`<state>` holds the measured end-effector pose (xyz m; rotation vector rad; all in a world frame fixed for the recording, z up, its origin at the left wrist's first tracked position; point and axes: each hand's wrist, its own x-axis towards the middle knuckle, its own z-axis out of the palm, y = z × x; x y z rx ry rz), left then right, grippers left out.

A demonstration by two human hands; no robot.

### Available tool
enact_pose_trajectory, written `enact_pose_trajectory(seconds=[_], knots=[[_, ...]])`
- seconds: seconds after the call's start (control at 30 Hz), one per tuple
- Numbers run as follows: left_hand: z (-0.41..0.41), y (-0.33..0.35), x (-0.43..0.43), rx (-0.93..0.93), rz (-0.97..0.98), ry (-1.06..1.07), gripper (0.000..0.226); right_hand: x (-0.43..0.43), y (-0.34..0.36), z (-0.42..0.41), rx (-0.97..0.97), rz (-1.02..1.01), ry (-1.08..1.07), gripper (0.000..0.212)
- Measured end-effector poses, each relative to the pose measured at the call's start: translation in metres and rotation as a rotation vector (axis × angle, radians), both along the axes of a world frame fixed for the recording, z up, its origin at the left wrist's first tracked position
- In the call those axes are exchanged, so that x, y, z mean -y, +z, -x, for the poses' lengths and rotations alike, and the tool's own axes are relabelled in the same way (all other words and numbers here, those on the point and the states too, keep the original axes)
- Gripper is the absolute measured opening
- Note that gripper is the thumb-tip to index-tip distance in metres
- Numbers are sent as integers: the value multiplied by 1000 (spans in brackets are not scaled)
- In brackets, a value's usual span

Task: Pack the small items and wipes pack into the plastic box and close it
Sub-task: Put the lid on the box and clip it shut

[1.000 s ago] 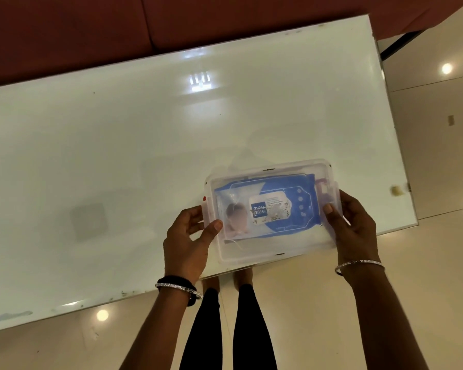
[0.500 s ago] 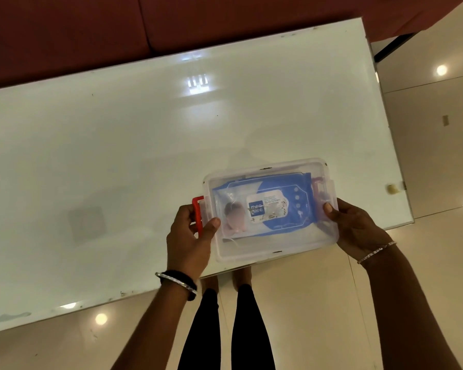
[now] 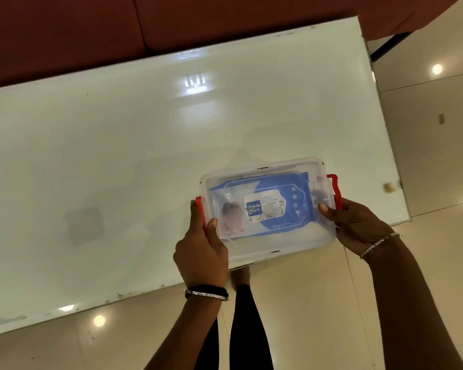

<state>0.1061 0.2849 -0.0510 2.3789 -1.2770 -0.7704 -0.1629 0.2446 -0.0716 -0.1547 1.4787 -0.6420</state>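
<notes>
A clear plastic box (image 3: 278,244) with its lid on sits at the near edge of the white table (image 3: 118,169), right of centre. Through the lid I see a blue wipes pack (image 3: 265,206) lying flat; smaller items beside it are too blurred to make out. My left hand (image 3: 201,252) grips the box's left end, thumb on the lid, fingers by the red left latch (image 3: 200,212). My right hand (image 3: 356,225) holds the right end, thumb on the lid, just below the red right latch (image 3: 336,192), which stands out from the box.
A dark red sofa (image 3: 225,20) runs along the table's far side. A small beige object (image 3: 389,186) lies near the table's right edge. Glossy floor tiles and my legs (image 3: 238,329) show below the near edge.
Both red latches have come into view at the box's ends: the left one first, then the right. My hands have stayed on the two ends of the box.
</notes>
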Motion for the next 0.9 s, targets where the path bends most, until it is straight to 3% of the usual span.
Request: enact_pose_trajectory(seconds=[0.13,0.2,0.33,0.53,0.73,0.9], knots=[[-1,1,-1,-8,11,-3,49,-3,11,-16,-203,114,31,37],[-1,1,-2,-24,18,-10,50,-7,11,-27,-454,157,117,30],[-8,-1,-2,-67,28,-13,51,-16,8,-44,-946,222,385,36],[-26,-2,1,-159,105,11,49,-15,13,-58,-950,287,303,40],[-66,5,21,-73,221,44,47,19,20,-101,-920,416,320,41],[-99,1,48,-105,291,121,46,61,17,-137,-887,460,370,37]])
